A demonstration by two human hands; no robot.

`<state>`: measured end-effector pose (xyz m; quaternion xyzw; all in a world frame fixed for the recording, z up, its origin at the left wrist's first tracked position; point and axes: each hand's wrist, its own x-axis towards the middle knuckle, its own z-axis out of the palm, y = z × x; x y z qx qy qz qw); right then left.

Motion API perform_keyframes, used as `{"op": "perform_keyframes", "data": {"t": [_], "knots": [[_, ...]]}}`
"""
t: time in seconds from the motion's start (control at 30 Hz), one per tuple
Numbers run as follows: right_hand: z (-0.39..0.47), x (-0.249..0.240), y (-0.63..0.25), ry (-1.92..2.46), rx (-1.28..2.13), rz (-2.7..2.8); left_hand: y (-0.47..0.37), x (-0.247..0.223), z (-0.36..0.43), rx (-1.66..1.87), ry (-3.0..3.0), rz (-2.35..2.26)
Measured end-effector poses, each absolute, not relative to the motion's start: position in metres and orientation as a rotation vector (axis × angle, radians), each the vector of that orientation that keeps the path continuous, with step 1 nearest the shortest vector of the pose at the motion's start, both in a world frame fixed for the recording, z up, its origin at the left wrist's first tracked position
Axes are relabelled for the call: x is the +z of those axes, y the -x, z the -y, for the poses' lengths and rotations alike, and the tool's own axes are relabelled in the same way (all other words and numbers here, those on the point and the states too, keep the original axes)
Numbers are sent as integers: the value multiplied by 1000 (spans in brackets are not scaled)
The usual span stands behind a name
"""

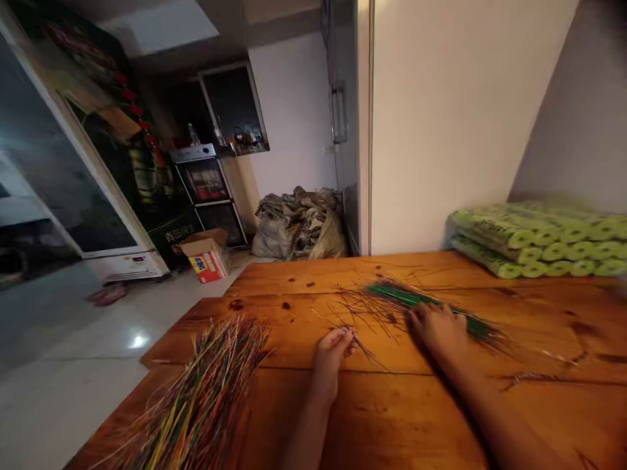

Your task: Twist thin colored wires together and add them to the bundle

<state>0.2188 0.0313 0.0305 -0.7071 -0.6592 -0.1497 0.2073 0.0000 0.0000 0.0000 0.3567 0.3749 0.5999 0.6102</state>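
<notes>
pinching thin wires, the left hand clamps their hidden ends; the right hand covers part of the green bundle, its fingertips' closure unclear.

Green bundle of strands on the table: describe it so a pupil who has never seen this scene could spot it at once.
On the wooden table, find the yellow-green rolls stacked at the far right. Nearer and to their left, the right hand rests on the green bundle. Its mostly green middle sets it apart from the multicoloured pile at the table's left.
</notes>
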Motion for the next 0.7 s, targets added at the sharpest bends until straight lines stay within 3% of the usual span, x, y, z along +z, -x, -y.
{"op": "perform_keyframes", "data": {"t": [0.3,0.53,0.7], "knots": [[-49,16,-233,1569,59,1338,-1,9,6,1397,-822,-885],[-28,38,-203,1205,-179,1444,-2,10,5,1400,-792,-869],[-12,43,-164,1016,-91,1747,-1,11,5,1394,-773,-890]]}}
